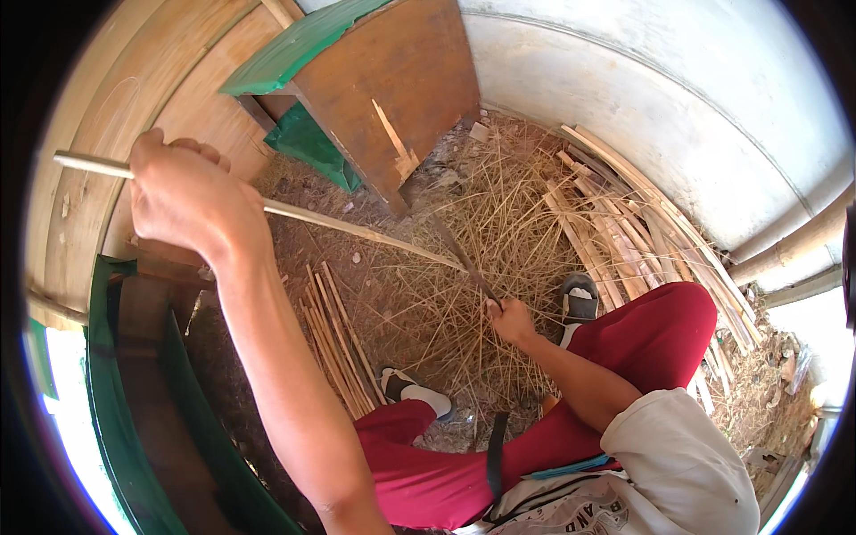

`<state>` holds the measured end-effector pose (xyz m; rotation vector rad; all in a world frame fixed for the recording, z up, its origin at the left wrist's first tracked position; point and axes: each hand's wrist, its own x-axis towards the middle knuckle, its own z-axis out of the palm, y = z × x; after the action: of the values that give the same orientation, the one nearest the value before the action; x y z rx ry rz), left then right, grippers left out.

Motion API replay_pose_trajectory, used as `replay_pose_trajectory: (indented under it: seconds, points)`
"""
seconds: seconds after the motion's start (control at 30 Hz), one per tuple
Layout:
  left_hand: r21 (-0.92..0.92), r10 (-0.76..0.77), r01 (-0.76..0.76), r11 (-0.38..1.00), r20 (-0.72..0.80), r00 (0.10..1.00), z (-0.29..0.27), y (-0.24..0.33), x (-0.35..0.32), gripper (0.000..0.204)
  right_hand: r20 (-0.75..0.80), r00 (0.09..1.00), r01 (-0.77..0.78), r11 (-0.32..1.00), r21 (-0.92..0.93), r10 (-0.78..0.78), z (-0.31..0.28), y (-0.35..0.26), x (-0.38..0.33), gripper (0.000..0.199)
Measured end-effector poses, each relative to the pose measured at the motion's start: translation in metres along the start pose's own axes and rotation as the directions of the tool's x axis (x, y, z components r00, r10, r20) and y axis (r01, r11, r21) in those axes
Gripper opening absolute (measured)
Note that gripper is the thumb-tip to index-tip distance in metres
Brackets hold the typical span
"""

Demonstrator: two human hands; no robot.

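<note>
My left hand (194, 198), raised at the left, is wrapped round a long, pale split-wood or bamboo stick (357, 229). One short end pokes out beyond the fist, while the rest slants down to the right. In my right hand (511, 322), low and near my knees, is a knife (462, 257) with a long dark blade pointing up and away. The stick's lower end meets the blade, just above my right fist, which hides most of the handle. Beneath them spreads a heap of thin shavings (486, 348).
Split strips (615, 223) lie piled on the right along a pale wall (660, 89). A smaller bundle of thin sticks (334, 343) rests by my left foot. Ahead stands a brown wooden box (383, 89) with green covering; another green-edged piece of furniture (134, 392) is at the left.
</note>
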<state>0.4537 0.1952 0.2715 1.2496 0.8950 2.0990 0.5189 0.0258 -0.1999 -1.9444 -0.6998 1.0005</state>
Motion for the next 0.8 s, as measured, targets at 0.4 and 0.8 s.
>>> replay_pose_trajectory:
  seconds: [0.4,0.8]
  points:
    - [-0.227,-0.143,0.281,0.933,0.483,0.864,-0.001,0.018,0.001,0.049,-0.147,0.988,-0.041,0.994,0.104,0.056,-0.028,-0.029,-0.01,0.05]
    - [-0.329,-0.029,0.585,0.741,0.855,0.519,-0.033,0.024,-0.013,0.038,-0.167,0.923,0.362,0.93,0.07,-0.346,-0.073,-0.183,-0.098,0.044]
